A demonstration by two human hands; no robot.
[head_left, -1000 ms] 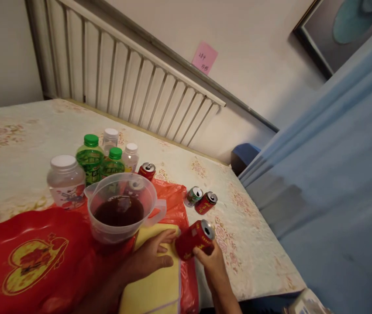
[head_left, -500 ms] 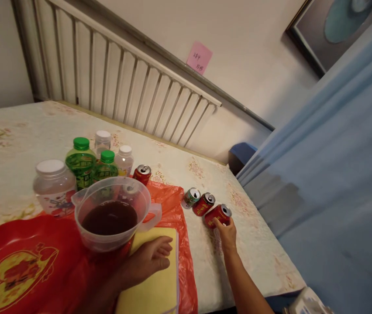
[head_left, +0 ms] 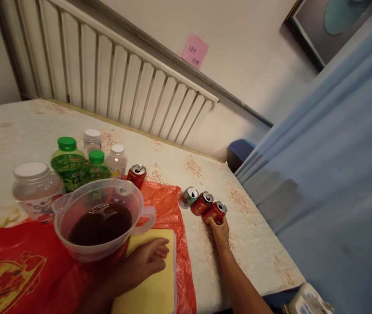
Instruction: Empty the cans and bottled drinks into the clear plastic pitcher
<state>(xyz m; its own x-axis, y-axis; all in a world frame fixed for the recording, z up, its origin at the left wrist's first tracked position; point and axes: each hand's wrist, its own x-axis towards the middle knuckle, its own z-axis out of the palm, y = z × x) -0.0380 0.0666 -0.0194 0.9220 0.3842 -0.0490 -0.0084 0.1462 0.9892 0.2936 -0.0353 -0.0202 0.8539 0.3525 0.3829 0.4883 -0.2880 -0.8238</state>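
Note:
My right hand is wrapped round the lower part of a red drink can, which stands upright on the floral tablecloth. Close against it on the left is another red can, with a green and silver can beyond it in the same row. My left hand holds nothing; its fingers are loosely bent and apart over a yellow notebook. Left of that hand stands a clear plastic measuring jug with dark brown liquid in it.
Behind the jug are a wide clear jar, green-capped bottles, white-capped bottles and a further red can. A red tray and red plastic sheet lie in front. A blue curtain hangs at right.
My right hand has brought its red can slightly left, closing the gap to the neighbouring red can. The view has shifted a little; my left hand stays over the notebook.

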